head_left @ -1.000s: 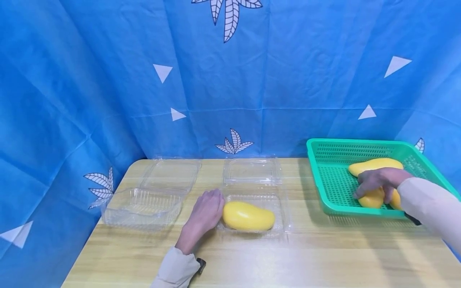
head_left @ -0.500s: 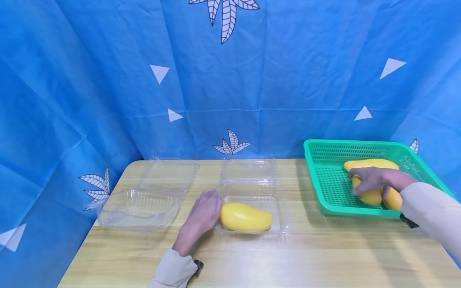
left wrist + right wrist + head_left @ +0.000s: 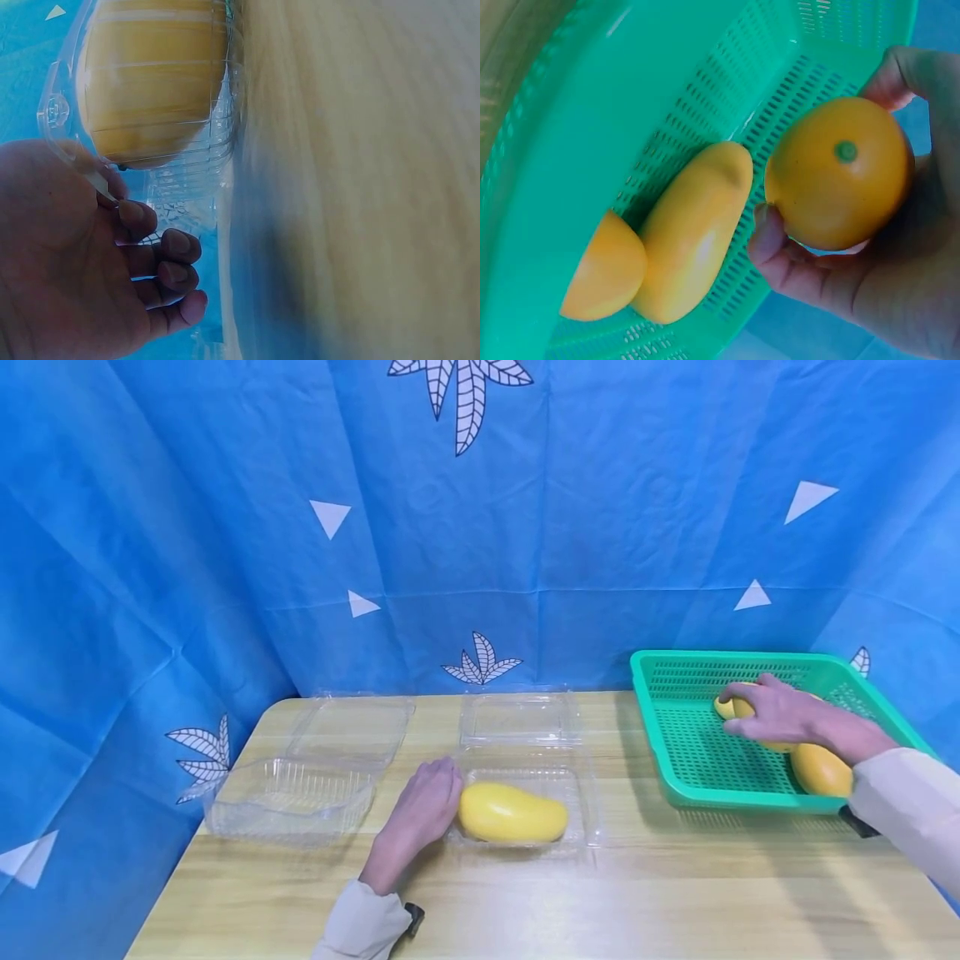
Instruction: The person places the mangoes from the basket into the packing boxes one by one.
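Note:
My left hand (image 3: 423, 800) is at the left edge of a clear plastic clamshell box (image 3: 577, 785). In the left wrist view, thumb and forefinger pinch the box's rim, the other fingers loosely curled. A yellow mango (image 3: 513, 812) lies inside that box, whose lid (image 3: 521, 717) is folded back. Over the green basket (image 3: 660, 752), my right hand (image 3: 783, 717) grips a mango (image 3: 840, 176) between thumb and fingers, its stem end toward the wrist camera. Below it in the basket lie two more mangoes, one whole (image 3: 697, 232) and one partly hidden by the basket wall (image 3: 604, 274).
A second clear clamshell box (image 3: 288, 802) stands with its lid open on the left side of the wooden table (image 3: 525, 910). A blue curtain (image 3: 465, 527) hangs behind and beside the table.
My right hand has lifted a mango from the front of the basket and moved toward the back, uncovering the mango near the front wall. My left hand has stayed at the box.

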Motion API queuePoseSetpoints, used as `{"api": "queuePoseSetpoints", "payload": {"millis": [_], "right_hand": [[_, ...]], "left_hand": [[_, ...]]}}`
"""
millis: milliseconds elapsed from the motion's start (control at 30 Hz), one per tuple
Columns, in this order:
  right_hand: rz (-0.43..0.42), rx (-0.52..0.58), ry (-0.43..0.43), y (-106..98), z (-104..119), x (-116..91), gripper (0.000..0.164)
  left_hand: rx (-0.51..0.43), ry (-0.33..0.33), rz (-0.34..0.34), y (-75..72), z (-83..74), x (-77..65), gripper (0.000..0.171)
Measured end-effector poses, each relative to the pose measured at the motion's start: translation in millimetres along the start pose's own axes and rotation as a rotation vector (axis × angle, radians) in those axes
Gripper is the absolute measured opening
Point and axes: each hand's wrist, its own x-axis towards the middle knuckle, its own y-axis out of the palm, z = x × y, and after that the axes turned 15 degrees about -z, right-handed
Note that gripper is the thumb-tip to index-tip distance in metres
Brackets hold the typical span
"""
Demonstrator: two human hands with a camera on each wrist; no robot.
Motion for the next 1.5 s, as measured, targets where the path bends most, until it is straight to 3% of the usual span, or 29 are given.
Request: {"api": "queuePoseSetpoints", "payload": {"millis": [200, 367, 600, 1033, 1267, 1500], "right_hand": [[-0.122, -0.012, -0.037, -1, 8, 5, 0.048], [-0.186, 0.038, -0.031, -8, 28, 8, 0.067], [-0.278, 0.181, 0.057, -7, 49, 4, 0.089], [-0.438, 0.349, 0.129, -10, 81, -7, 0.065], [-0.501, 0.417, 0.101, 0, 103, -14, 0.050], [-0.565, 0.530, 0.141, 17, 120, -25, 0.047]], "left_hand": [[-0.001, -0.020, 0.003, -1.6, 1.5, -1.2, 0.029], [0.008, -0.025, 0.008, -2.9, 1.5, -3.2, 0.030], [0.020, -0.006, -0.004, -0.8, -0.5, -4.9, 0.030], [0.054, -0.017, -0.022, -0.6, -3.7, -7.6, 0.029], [0.050, -0.024, -0.014, 4.2, -4.9, -10.3, 0.030], [0.077, 0.039, -0.039, 0.8, -5.5, -5.6, 0.029]]}}
